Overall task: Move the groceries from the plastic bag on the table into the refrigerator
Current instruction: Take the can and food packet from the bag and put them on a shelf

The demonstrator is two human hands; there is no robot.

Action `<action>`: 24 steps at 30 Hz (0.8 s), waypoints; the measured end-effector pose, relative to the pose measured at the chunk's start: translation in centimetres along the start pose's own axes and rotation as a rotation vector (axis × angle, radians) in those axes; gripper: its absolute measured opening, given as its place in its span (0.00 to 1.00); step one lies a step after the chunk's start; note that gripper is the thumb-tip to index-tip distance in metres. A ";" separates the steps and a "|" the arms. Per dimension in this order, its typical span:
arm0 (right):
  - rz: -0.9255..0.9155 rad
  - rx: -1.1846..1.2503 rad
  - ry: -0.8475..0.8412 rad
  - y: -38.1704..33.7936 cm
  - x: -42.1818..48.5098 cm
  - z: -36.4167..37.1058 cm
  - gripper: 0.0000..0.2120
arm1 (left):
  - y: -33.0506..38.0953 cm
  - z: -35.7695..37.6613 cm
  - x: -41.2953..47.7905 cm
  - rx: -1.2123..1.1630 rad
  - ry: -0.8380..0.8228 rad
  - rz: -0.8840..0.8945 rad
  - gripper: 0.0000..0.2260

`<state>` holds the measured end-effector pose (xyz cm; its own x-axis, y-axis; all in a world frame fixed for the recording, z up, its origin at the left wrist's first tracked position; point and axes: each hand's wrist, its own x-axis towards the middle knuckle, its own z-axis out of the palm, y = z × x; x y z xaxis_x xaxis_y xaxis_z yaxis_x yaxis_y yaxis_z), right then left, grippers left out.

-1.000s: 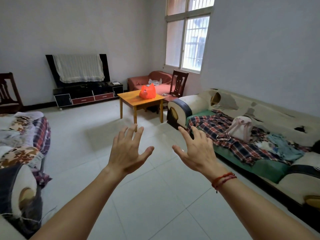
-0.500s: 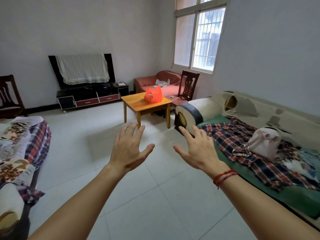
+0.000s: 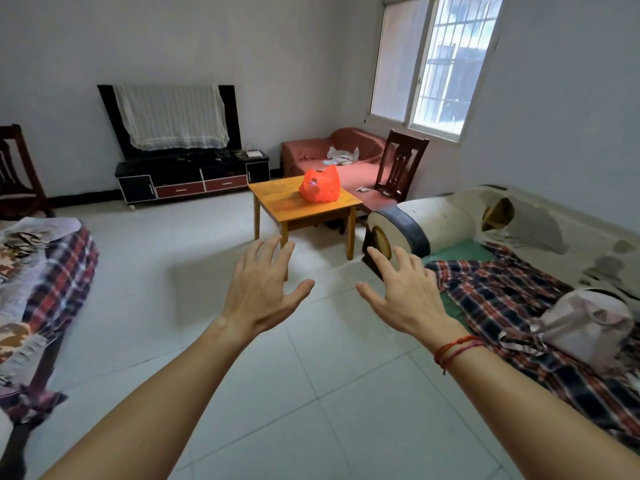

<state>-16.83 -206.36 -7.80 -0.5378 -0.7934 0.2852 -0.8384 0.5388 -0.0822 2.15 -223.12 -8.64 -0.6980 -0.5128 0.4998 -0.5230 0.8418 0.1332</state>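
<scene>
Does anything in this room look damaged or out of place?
Yes. The sofa on the right is damaged: its cream cover has peeled off in patches along the backrest. A plaid cloth lies rumpled on its seat.

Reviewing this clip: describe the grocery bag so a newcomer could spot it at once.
Near the barred window stands a small square wooden table. On its top sits a crumpled orange-red plastic bag. It alone lies on the tabletop, far brighter than the dull red sofa behind.

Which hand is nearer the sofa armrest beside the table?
Right. The right hand hovers short of the armrest, toward its left side; the left hand is farther left, over the floor.
</scene>
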 end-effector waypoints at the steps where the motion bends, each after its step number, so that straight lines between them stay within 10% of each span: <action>1: -0.001 -0.003 0.002 0.2 2.0 0.7 0.34 | -0.8 1.1 1.6 0.003 0.002 0.000 0.32; 24: 0.061 0.028 -0.025 10.6 42.6 15.6 0.32 | -10.5 25.7 38.9 -0.015 -0.121 0.002 0.33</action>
<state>-49.99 -238.85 -11.42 -0.5895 -0.7664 0.2553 -0.8061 0.5782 -0.1257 -32.06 -256.20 -12.59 -0.7536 -0.5268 0.3930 -0.5146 0.8449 0.1459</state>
